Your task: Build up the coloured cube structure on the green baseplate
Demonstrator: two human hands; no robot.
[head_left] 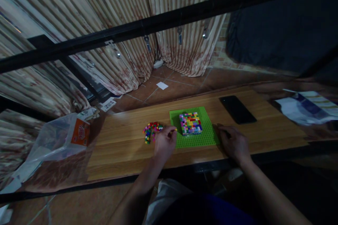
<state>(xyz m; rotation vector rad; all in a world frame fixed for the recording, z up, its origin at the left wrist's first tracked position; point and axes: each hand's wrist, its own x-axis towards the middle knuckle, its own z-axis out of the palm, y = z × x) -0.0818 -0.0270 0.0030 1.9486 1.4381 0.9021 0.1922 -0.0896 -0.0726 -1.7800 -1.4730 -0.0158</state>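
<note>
A bright green studded baseplate lies on the wooden board. On it stands a square block of many-coloured toy bricks, built up in layers. My left hand is over the plate's left edge, its thumb and fingers pinched on a tiny yellow brick. A loose pile of small coloured bricks lies just left of that hand, which partly covers it. At the plate's right edge rests my right hand, fingers loosely bent and apart, with no brick visible in it.
A black phone-like slab lies on the wooden board, right of the plate. A clear plastic tub with an orange label stands at the left. White-and-blue packaging lies at the right. A black bar crosses before the curtains.
</note>
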